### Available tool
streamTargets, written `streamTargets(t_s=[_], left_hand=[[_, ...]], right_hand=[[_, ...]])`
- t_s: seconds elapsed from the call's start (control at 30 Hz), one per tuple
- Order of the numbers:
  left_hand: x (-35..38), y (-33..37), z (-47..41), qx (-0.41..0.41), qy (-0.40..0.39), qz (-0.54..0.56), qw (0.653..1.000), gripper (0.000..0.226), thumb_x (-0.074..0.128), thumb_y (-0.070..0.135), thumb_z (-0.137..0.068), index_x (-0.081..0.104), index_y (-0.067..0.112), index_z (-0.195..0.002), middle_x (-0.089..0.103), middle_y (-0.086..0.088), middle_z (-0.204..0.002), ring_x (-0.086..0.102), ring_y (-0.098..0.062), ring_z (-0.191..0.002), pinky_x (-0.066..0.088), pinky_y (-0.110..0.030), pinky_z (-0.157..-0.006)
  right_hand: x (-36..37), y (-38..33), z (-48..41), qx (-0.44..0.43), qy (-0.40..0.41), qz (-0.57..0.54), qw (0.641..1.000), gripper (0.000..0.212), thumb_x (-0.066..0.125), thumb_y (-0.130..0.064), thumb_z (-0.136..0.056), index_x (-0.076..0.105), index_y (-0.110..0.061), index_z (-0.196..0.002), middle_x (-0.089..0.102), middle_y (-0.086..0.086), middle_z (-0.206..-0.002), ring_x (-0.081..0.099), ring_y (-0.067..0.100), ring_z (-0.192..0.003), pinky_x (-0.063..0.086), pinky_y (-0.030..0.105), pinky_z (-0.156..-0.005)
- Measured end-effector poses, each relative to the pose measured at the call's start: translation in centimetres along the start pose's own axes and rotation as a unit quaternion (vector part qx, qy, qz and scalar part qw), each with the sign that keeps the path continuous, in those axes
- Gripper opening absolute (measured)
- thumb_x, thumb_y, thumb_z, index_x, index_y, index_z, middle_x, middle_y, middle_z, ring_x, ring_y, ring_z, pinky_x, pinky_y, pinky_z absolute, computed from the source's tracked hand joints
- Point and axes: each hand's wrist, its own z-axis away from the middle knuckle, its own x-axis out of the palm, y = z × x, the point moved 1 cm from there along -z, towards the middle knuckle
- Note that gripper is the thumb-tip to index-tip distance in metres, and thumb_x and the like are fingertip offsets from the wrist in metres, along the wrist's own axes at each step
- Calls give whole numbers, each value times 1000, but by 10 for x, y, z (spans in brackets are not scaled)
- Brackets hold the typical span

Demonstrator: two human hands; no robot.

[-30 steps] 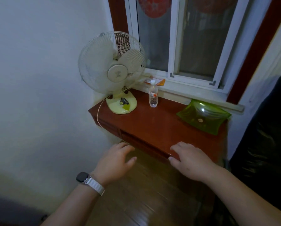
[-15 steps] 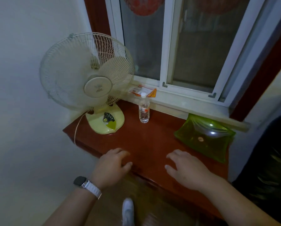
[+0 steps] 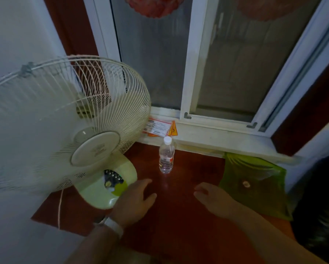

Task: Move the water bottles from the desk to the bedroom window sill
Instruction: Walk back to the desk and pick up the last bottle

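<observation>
On the red-brown desk (image 3: 188, 216) a water bottle (image 3: 166, 156) stands upright just below the window sill (image 3: 217, 137), while the left hand (image 3: 135, 201) and right hand (image 3: 213, 201) hover empty, fingers relaxed; best grip it mid-body, clear of the fan (image 3: 64, 121).

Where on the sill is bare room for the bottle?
The sill is bare from the leaflets rightward, behind the green tray. Its left end is crowded by the leaflets and the fan.
</observation>
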Motion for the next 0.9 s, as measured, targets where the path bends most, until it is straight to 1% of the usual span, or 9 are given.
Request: streamTargets(t_s=[0.07, 0.13, 0.2, 0.37, 0.43, 0.57, 0.73, 0.8, 0.9], left_hand=[[4, -4, -24, -20, -6, 54, 998, 53, 65, 38, -91, 50, 23, -139, 56, 3, -137, 53, -10, -122, 41, -26, -102], [12, -6, -45, -47, -10, 114, 992, 53, 68, 32, -91, 49, 22, -139, 57, 1, -135, 53, -10, -116, 44, -26, -97], [20, -8, -64, -86, -12, 171, 981, 54, 68, 28, -91, 46, 21, -139, 55, -1, -134, 53, -11, -114, 46, -28, -93], [42, -14, -105, -164, -20, 279, 946, 62, 69, 25, -90, 37, 20, -143, 49, -5, -136, 55, -20, -117, 45, -21, -71], [49, -15, -117, -180, -14, 302, 936, 69, 72, 27, -88, 35, 20, -146, 48, -4, -137, 55, -19, -117, 47, -23, -76], [59, -9, -136, -166, 2, 309, 937, 79, 81, 28, -79, 37, 19, -144, 52, -1, -137, 55, -13, -118, 51, -35, -97], [68, 3, -155, -124, 63, 273, 952, 89, 88, 27, -69, 40, 12, -143, 51, 0, -138, 52, -12, -125, 44, -23, -100], [71, 7, -161, -105, 78, 275, 953, 87, 89, 24, -68, 43, 13, -141, 53, 2, -135, 53, -8, -123, 43, -11, -96], [73, 8, -169, -91, 103, 261, 955, 72, 87, 22, -71, 50, 17, -133, 60, 4, -126, 59, -7, -114, 49, -16, -91]], right_hand=[[4, 0, -15, 48, 21, -83, 995, 23, 54, -33, -100, 62, -19, -117, 57, -9, -78, 54, 4, -64, 40, 10, -53], [6, -1, -29, 91, 40, -175, 980, 21, 56, -33, -99, 65, -19, -112, 61, -3, -84, 60, 11, -73, 49, 19, -67], [10, 0, -44, 128, 45, -264, 955, 17, 56, -33, -98, 65, -23, -106, 65, 1, -96, 62, 16, -86, 51, 32, -80], [25, -6, -82, 174, 37, -403, 898, 20, 56, -30, -98, 62, -18, -112, 63, 2, -100, 59, 16, -87, 46, 34, -78], [29, -8, -98, 189, 35, -437, 879, 17, 56, -31, -98, 60, -19, -110, 63, 3, -106, 59, 18, -91, 48, 36, -81], [32, -10, -128, 215, 27, -486, 847, 11, 58, -32, -97, 60, -23, -104, 62, 7, -110, 60, 21, -98, 50, 43, -92], [34, -8, -162, 223, 6, -514, 828, 9, 56, -33, -98, 59, -25, -102, 63, 4, -110, 60, 21, -102, 49, 43, -96], [37, -8, -174, 225, -3, -523, 822, 15, 56, -34, -98, 60, -23, -107, 64, 3, -108, 60, 20, -100, 49, 42, -93], [44, -8, -189, 229, -15, -532, 815, 29, 55, -36, -97, 62, -17, -117, 65, 7, -112, 59, 20, -97, 49, 42, -93]])
